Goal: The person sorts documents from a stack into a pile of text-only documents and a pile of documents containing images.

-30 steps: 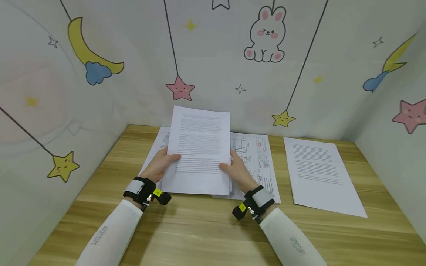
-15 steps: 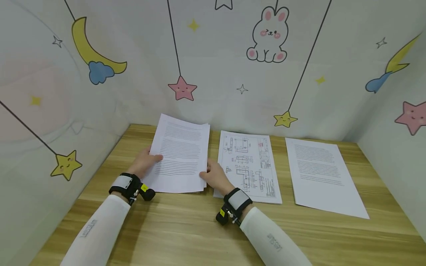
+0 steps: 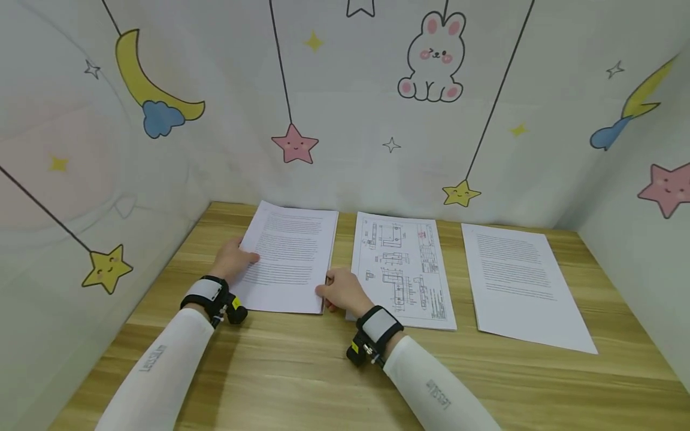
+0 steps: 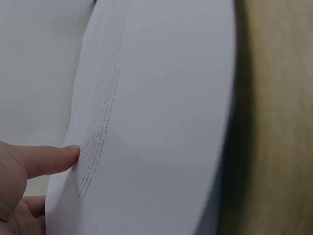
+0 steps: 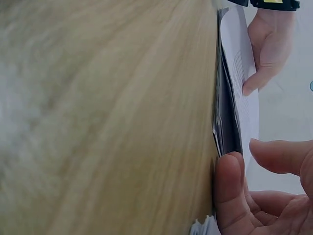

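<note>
A stack of printed paper [image 3: 286, 251] lies at the left of the table. My left hand [image 3: 232, 261] holds its left edge, thumb on top over the print; the left wrist view shows that thumb [image 4: 54, 159] pressed on the top sheet [image 4: 166, 98]. At the lower right corner, my right hand [image 3: 345, 290] pinches the sheets between thumb and fingers. In the right wrist view the upper sheets [image 5: 239, 54] bow up from those beneath, leaving a dark gap at the near edge. The left hand's other fingers are mostly hidden.
Right beside my right hand lies a stack of technical drawings [image 3: 401, 269]. Farther right is another printed sheet [image 3: 528, 287]. All rest on a wood-grain table [image 3: 302, 371], with a cartoon-patterned cloth wall [image 3: 345, 90] behind.
Both hands have carried the held sheets left, away from the drawings, and lowered them onto the left stack. The sheets now lie flatter, and the drawings are fully uncovered except near my right hand.
</note>
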`<state>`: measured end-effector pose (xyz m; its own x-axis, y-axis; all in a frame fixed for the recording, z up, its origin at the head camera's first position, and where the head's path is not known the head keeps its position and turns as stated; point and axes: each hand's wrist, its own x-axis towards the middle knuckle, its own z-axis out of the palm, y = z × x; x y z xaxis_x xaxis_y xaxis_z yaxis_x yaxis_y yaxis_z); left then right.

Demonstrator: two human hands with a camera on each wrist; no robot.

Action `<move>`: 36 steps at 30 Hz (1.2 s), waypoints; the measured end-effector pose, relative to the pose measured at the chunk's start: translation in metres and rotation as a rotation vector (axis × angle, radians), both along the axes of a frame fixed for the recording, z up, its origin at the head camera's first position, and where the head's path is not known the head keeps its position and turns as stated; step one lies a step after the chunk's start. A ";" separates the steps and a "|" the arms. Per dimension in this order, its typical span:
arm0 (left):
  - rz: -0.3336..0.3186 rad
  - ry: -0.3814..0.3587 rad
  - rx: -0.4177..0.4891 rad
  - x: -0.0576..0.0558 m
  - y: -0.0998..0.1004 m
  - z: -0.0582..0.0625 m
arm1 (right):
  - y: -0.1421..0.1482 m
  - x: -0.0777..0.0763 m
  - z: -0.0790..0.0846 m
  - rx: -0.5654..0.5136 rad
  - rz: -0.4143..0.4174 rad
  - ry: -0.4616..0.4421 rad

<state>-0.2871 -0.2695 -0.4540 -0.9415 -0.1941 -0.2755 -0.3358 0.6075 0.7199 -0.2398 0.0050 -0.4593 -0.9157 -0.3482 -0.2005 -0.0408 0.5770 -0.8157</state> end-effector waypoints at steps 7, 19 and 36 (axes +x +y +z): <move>-0.015 0.047 -0.270 0.005 0.005 0.006 | 0.001 0.002 0.002 -0.003 0.000 0.013; 0.022 0.122 -0.353 0.012 0.026 0.022 | 0.037 -0.001 0.009 -0.173 0.013 -0.043; -0.168 0.272 -0.016 0.024 0.139 0.037 | 0.173 -0.016 0.017 0.126 -0.212 0.220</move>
